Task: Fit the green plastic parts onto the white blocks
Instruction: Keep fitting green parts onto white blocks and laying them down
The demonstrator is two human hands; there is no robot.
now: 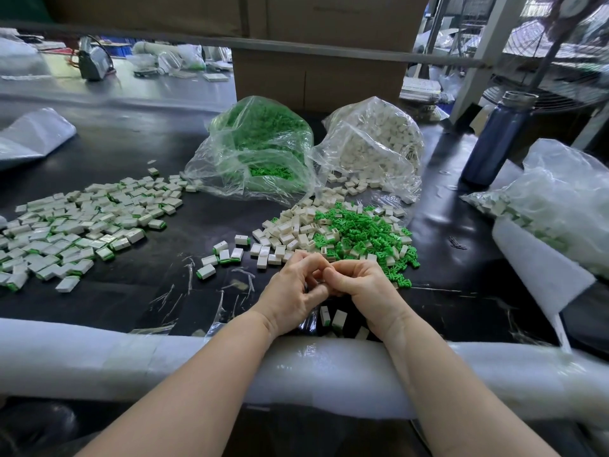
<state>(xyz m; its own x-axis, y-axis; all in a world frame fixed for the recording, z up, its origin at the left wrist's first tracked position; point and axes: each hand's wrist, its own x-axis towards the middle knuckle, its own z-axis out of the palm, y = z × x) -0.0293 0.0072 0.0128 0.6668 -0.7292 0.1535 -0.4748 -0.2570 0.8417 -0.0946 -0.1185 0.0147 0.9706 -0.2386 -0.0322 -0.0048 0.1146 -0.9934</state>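
Centrally, left hand [293, 291] and right hand [359, 285] curled together, contents hidden, near foam table edge [131, 357], loose parts pile [346, 235] just beyond.

No legible text — none (boxes, bags, bottle alike)

One view only, head-worn, wide-angle. Looks forward and steeply down from above the near edge of the table [138, 153]. Both forearms enter from the bottom edge and meet at lower centre, where the left hand [291, 293] and right hand [361, 285] sit close under the lens, large in frame. Foam rail [99, 361] along the near table edge runs across the lower third. Mid-frame takes in the tabletop; the bags [260, 150] lie farther out, just above centre. Upper frame reaches a cardboard box [316, 70] and a second bench behind. Straight lines bow toward the edges. No second view to compare overlap.
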